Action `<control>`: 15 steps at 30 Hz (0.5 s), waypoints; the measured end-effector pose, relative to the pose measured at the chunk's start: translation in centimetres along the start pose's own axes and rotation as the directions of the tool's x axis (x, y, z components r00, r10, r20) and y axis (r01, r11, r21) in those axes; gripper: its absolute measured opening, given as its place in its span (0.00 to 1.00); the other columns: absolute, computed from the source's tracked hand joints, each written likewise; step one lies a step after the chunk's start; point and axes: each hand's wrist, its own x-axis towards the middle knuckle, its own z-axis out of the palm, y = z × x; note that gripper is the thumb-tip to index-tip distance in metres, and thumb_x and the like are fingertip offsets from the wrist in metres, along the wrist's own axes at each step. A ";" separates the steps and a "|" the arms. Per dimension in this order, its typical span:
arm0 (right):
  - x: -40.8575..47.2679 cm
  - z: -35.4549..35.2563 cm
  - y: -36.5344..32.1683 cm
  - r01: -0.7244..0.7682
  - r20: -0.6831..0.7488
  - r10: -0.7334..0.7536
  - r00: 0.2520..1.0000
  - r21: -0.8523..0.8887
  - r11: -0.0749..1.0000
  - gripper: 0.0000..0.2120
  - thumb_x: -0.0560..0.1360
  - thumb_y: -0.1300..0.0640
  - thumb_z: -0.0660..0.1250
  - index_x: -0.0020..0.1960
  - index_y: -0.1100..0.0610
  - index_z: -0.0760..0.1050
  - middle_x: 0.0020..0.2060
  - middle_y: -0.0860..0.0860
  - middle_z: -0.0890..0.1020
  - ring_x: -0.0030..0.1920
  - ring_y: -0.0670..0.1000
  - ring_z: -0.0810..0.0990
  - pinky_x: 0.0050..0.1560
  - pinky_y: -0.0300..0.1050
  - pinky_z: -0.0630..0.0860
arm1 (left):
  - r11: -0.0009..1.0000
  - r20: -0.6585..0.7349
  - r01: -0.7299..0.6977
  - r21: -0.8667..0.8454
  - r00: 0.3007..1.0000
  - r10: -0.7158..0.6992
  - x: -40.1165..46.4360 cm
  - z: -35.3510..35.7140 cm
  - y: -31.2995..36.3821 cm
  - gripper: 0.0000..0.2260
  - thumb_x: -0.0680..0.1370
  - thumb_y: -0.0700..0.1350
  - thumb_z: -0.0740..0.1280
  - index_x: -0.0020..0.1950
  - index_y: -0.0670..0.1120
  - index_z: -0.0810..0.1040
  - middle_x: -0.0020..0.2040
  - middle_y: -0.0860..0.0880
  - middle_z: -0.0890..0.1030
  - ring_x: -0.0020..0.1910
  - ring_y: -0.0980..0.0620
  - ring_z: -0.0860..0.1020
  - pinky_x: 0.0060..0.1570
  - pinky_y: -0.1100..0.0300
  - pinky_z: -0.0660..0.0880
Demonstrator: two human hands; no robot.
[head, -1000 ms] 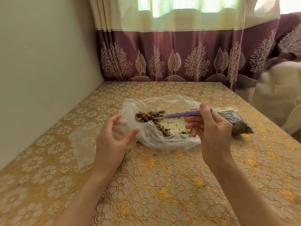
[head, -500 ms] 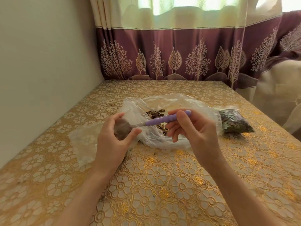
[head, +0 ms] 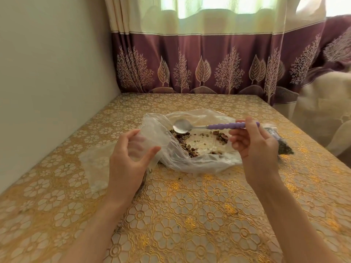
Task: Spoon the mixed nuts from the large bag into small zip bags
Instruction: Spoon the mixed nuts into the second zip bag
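R hand grips empty spoon over large bag; L hand pinches small zip bag open. Risk: mouth sags, nuts spill onto surface.

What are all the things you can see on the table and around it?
large bag: one, clear, open at the table's middle
nuts: many, brown, inside the large bag
spoon: one, silver with purple handle, empty, above the large bag
small bag: one, clear, in the left hand
filled bag: one, dark contents, right of the large bag
table: one, gold flower cloth
curtain: cream and purple, behind
left hand: holds the small bag
right hand: pinches the spoon
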 end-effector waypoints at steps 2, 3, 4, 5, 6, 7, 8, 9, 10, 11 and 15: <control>0.6 -0.8 0.2 -0.059 -0.101 0.057 0.993 -0.024 0.998 0.12 0.79 0.54 0.62 0.42 0.60 0.77 0.29 0.50 0.79 0.29 0.45 0.76 0.29 0.33 0.73 | 1.000 -0.009 0.004 -0.012 1.000 -0.004 -0.1 0.0 0.0 0.25 0.65 0.60 0.69 0.58 0.55 0.68 0.51 0.58 0.76 0.50 0.59 0.77 0.50 0.67 0.74; 0.8 -1.2 0.3 -0.062 -0.138 0.054 0.989 -0.057 0.996 0.13 0.79 0.53 0.62 0.41 0.59 0.77 0.28 0.49 0.79 0.29 0.45 0.75 0.29 0.33 0.72 | 1.000 -0.022 0.004 -0.019 1.000 -0.004 -0.2 -0.1 0.1 0.25 0.66 0.61 0.69 0.59 0.55 0.69 0.52 0.57 0.77 0.52 0.56 0.77 0.53 0.61 0.75; 1.0 -1.4 0.4 -0.051 -0.165 0.035 0.986 -0.094 0.994 0.13 0.79 0.53 0.61 0.40 0.58 0.76 0.27 0.48 0.78 0.28 0.44 0.74 0.28 0.33 0.71 | 1.000 -0.042 0.006 -0.031 0.999 -0.007 -0.2 -0.2 0.1 0.25 0.66 0.61 0.69 0.59 0.55 0.69 0.53 0.56 0.77 0.54 0.54 0.77 0.55 0.57 0.75; 1.2 -1.6 0.4 -0.038 -0.188 0.014 0.982 -0.127 0.991 0.14 0.80 0.53 0.60 0.39 0.58 0.76 0.25 0.46 0.78 0.28 0.44 0.73 0.28 0.33 0.70 | 0.998 -0.061 0.015 -0.055 0.998 -0.018 -0.2 -0.3 0.2 0.25 0.66 0.61 0.70 0.59 0.54 0.69 0.54 0.56 0.77 0.55 0.53 0.77 0.57 0.55 0.75; 1.3 -1.8 0.4 -0.029 -0.207 -0.003 0.978 -0.151 0.988 0.15 0.80 0.52 0.60 0.38 0.57 0.76 0.24 0.45 0.77 0.27 0.43 0.71 0.27 0.33 0.68 | 0.996 -0.074 0.028 -0.084 0.997 -0.035 -0.1 -0.4 0.2 0.26 0.66 0.61 0.70 0.59 0.54 0.69 0.54 0.55 0.77 0.55 0.52 0.77 0.57 0.52 0.75; 1.5 -1.9 0.5 -0.023 -0.223 -0.015 0.975 -0.168 0.985 0.15 0.80 0.52 0.59 0.38 0.56 0.75 0.24 0.45 0.76 0.27 0.43 0.71 0.27 0.32 0.67 | 0.993 -0.082 0.041 -0.110 0.995 -0.050 -0.1 -0.4 0.3 0.26 0.66 0.61 0.70 0.60 0.53 0.69 0.55 0.54 0.77 0.55 0.52 0.77 0.57 0.51 0.76; 1.6 -2.0 0.5 -0.018 -0.235 -0.026 0.972 -0.184 0.983 0.15 0.81 0.52 0.59 0.38 0.56 0.75 0.24 0.45 0.75 0.27 0.43 0.70 0.26 0.32 0.67 | 0.990 -0.086 0.052 -0.130 0.994 -0.063 0.0 -0.5 0.3 0.27 0.65 0.61 0.70 0.60 0.53 0.69 0.55 0.54 0.77 0.55 0.51 0.78 0.57 0.50 0.76; 1.7 -2.1 0.6 -0.013 -0.243 -0.037 0.969 -0.202 0.979 0.15 0.81 0.51 0.58 0.38 0.55 0.75 0.24 0.44 0.75 0.27 0.43 0.70 0.26 0.31 0.67 | 0.988 -0.086 0.060 -0.143 0.994 -0.073 0.0 -0.6 0.3 0.27 0.65 0.61 0.70 0.60 0.53 0.69 0.55 0.54 0.77 0.55 0.52 0.78 0.56 0.50 0.76; 1.8 -2.3 0.6 -0.010 -0.249 -0.047 0.967 -0.223 0.975 0.15 0.81 0.51 0.58 0.39 0.55 0.74 0.24 0.44 0.74 0.27 0.42 0.69 0.26 0.31 0.67 | 0.986 -0.084 0.067 -0.153 0.993 -0.081 0.1 -0.6 0.3 0.27 0.65 0.61 0.70 0.60 0.53 0.69 0.55 0.54 0.77 0.54 0.53 0.78 0.56 0.50 0.77; 2.0 -2.5 0.7 -0.009 -0.252 -0.053 0.966 -0.239 0.971 0.14 0.81 0.51 0.57 0.40 0.54 0.74 0.25 0.44 0.74 0.27 0.42 0.69 0.26 0.30 0.67 | 0.984 -0.079 0.071 -0.163 0.993 -0.085 0.1 -0.6 0.4 0.27 0.65 0.61 0.70 0.60 0.53 0.69 0.54 0.55 0.77 0.53 0.54 0.78 0.55 0.51 0.77; 2.5 -3.3 0.8 -0.026 -0.249 -0.036 0.968 -0.241 0.970 0.12 0.81 0.51 0.56 0.44 0.53 0.74 0.30 0.48 0.73 0.26 0.41 0.69 0.24 0.31 0.66 | 0.979 -0.063 0.067 -0.191 0.995 -0.080 0.0 -0.6 0.3 0.26 0.65 0.60 0.70 0.59 0.54 0.69 0.53 0.56 0.78 0.51 0.58 0.79 0.50 0.57 0.78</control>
